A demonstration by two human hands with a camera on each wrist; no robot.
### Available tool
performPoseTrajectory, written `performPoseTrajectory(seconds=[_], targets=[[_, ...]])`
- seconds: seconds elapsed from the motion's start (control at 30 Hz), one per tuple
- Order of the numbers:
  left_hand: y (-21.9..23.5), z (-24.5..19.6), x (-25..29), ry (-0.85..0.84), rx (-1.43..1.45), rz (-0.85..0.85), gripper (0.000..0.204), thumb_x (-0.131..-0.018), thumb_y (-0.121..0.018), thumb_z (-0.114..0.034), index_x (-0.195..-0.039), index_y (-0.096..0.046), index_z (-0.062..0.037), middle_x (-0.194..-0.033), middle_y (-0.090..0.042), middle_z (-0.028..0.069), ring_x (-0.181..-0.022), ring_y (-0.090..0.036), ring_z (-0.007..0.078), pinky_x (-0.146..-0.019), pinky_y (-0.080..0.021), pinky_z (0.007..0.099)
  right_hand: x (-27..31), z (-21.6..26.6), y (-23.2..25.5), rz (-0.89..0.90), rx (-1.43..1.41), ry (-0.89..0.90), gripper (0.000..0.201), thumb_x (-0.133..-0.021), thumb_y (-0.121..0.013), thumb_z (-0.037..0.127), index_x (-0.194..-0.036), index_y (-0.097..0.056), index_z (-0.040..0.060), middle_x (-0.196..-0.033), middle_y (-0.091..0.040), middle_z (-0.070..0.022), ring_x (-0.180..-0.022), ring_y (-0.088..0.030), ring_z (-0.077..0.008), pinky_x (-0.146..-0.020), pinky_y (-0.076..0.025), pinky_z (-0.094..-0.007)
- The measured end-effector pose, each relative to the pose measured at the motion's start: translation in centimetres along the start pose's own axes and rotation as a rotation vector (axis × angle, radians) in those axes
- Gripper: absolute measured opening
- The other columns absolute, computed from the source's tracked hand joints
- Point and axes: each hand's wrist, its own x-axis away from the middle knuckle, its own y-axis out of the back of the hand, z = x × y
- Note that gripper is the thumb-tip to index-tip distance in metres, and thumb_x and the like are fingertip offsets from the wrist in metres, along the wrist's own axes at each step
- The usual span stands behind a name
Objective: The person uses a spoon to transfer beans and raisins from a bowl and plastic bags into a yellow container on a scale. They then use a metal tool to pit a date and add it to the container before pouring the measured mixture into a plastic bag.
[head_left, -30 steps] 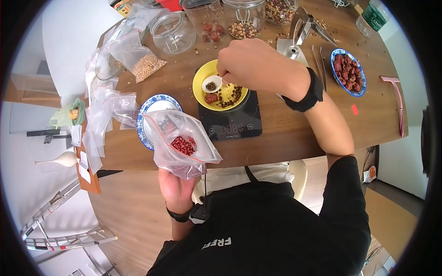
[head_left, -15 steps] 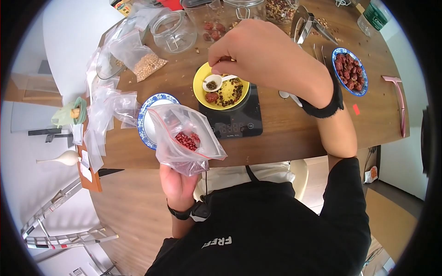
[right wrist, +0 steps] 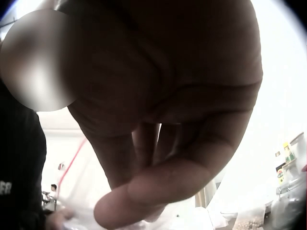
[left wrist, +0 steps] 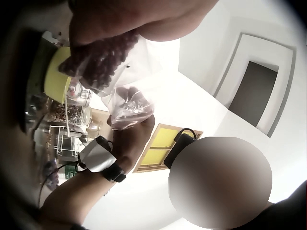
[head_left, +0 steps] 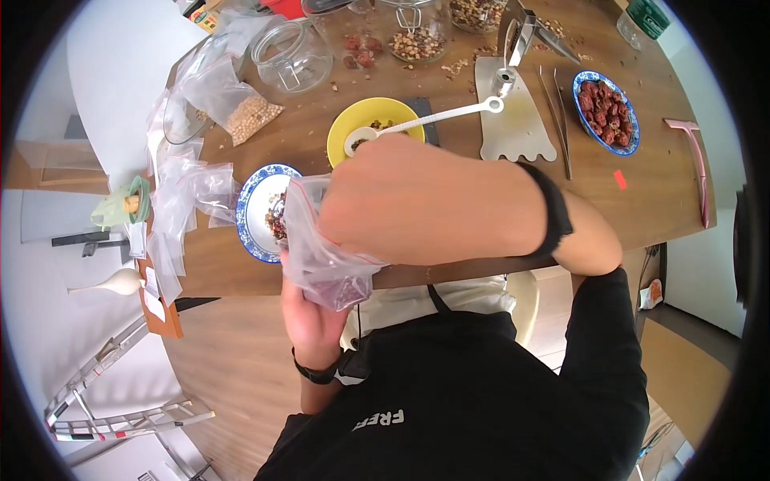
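My left hand [head_left: 313,317] grips a clear zip bag [head_left: 341,280] from below, close to my body. Dark red beans [left wrist: 108,60] show inside it in the left wrist view. Over the bag's mouth is my right hand [head_left: 401,196], its fingers bent; I cannot tell whether they pinch anything. A white measuring spoon [head_left: 445,113] leans in the yellow bowl [head_left: 340,124], its handle pointing right. Beneath the bowl is a black kitchen scale [head_left: 429,128], mostly hidden by my right hand. Left of the bag, a blue-rimmed plate [head_left: 250,232] bears small dark and light pieces.
At the right stand a wavy-edged metal plate [head_left: 513,132], long tweezers [head_left: 557,120] and a blue-rimmed bowl [head_left: 579,100] of dried red fruit. A glass jar [head_left: 293,60] and others line the back. Bagged pale beans [head_left: 253,120] and loose plastic bags [head_left: 168,200] lie at the left.
My right hand has let go of the spoon, leaving it in the yellow bowl, and has come down and toward me over the bag. The left hand keeps hold of the bag.
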Motion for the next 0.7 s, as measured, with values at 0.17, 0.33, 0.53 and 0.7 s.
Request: performPoseTrajectory(seconds=[0.17, 0.33, 0.53, 0.7], targets=[[-1.3, 0.8, 0.6, 0.023, -0.342, -0.257, 0.054, -0.111, -0.03, -0.038, -0.154, -0.032, -0.0041, -0.152, -0.044, 0.013, -0.138, -0.046, 0.0282, -0.113, -0.04, 0.0477, -0.4, 0.2, -4.7, -0.059, 0.153, 0.074, 0.009, -0.068, -0.07, 0.009, -0.066, -0.064, 0.0035, -0.067, -0.066, -0.0142, -0.063, -0.068, -0.0318, -0.057, -0.053, -0.0393], [-1.4, 0.7, 0.6, 0.041, -0.298, -0.229, 0.053, -0.11, -0.035, -0.037, -0.153, -0.033, -0.0052, -0.15, -0.046, 0.0111, -0.136, -0.048, 0.0267, -0.11, -0.042, 0.0463, -0.6, 0.1, -3.8, 0.037, 0.136, 0.09, 0.009, -0.068, -0.071, 0.01, -0.066, -0.064, 0.0039, -0.07, -0.067, -0.0145, -0.063, -0.068, -0.0315, -0.055, -0.053, -0.0391], [-1.0, 0.5, 0.1, -0.007, -0.238, -0.256, 0.054, -0.11, -0.034, -0.037, -0.153, -0.033, -0.0048, -0.152, -0.044, 0.0124, -0.138, -0.046, 0.0286, -0.114, -0.038, 0.0486, -1.1, -0.2, -1.3, 0.006, 0.174, 0.02, 0.009, -0.069, -0.07, 0.01, -0.065, -0.062, 0.0061, -0.073, -0.067, -0.012, -0.065, -0.066, -0.0303, -0.056, -0.052, -0.0387], [0.5, 0.1, 0.5, -0.031, -0.117, -0.128, 0.053, -0.11, -0.035, -0.036, -0.153, -0.033, -0.0051, -0.153, -0.043, 0.0125, -0.138, -0.046, 0.0305, -0.115, -0.036, 0.0505, -1.2, -1.4, 0.2, -0.069, 0.098, -0.024, 0.008, -0.073, -0.069, 0.011, -0.068, -0.064, 0.0066, -0.076, -0.067, -0.0085, -0.066, -0.064, -0.028, -0.06, -0.051, -0.0366]])
